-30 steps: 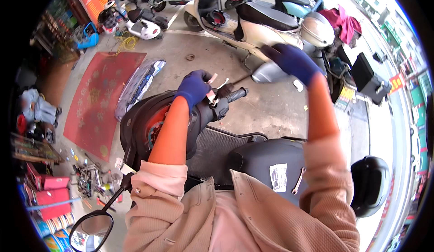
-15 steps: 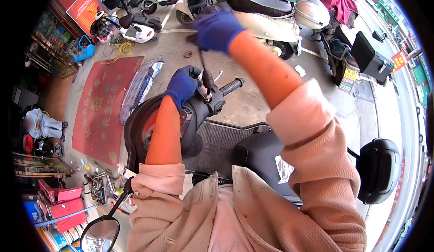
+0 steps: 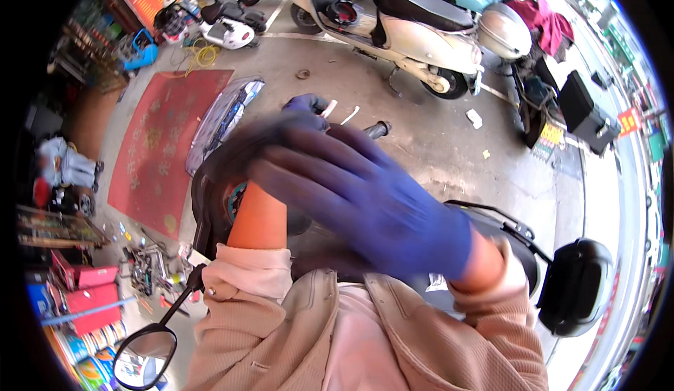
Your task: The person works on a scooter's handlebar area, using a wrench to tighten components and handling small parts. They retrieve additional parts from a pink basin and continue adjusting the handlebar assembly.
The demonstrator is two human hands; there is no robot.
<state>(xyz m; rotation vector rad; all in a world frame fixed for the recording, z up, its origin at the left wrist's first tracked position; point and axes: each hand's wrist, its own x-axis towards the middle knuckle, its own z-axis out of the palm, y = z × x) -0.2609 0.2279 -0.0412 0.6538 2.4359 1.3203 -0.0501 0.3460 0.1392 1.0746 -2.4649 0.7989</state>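
My right hand [image 3: 372,198], in a blue glove with darker fingers, is large and blurred before my chest. Its fingers are closed over a dark, smeared shape that looks like the head of a rear-view mirror [image 3: 246,142]. Beyond it, my left hand [image 3: 307,103], also gloved, is at the handlebar of a black scooter; its fingers are curled, and what they hold is hidden. A pale lever [image 3: 349,115] and the black handlebar grip [image 3: 379,130] stick out beside it. My right hand covers most of the scooter's front and footboard.
The scooter's other mirror [image 3: 146,356] stands at the lower left, its black top box [image 3: 579,286] at the right. A cream scooter [image 3: 421,36] is parked ahead. A red mat [image 3: 165,152] lies on the left, with scattered parts [image 3: 151,272] and red boxes [image 3: 95,307] nearer.
My right hand has swung from above the handlebar down and back towards my chest, the dark mirror shape with it. My left hand remains at the handlebar.
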